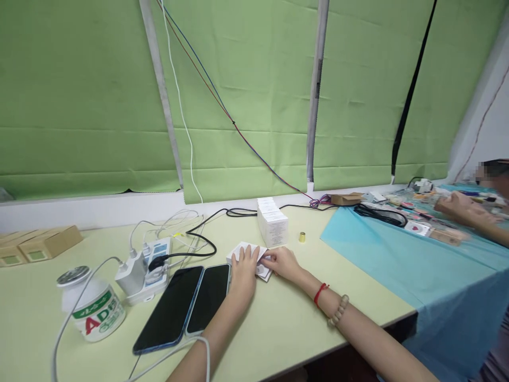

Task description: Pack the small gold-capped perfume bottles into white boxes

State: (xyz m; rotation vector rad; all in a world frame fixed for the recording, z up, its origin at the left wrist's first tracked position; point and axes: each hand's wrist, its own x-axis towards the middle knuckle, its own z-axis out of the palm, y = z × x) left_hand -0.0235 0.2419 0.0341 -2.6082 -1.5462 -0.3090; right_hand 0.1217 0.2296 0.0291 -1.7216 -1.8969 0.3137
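Note:
A white folded paper (263,273) with small print lies on the pale yellow table, partly hidden under my fingers. My left hand (244,268) rests on its left part with the fingers stretched out, pressing it down. At its right edge my right hand (283,262) is closed, thumb and forefinger pinching the paper. Just behind both hands stands a row of white printed paper packets (273,225), packed tightly together. A small gold cap (302,237) stands right of that row. Two dark-screened phones (170,307) lie side by side, left of my left forearm.
A power strip (159,252) with plugs, chargers and tangled cables sits at left, near a white bottle (93,305). Cardboard boxes (50,244) stand far left. On the right, a blue cloth (377,254) bears many small items, where another person's hands (461,207) work.

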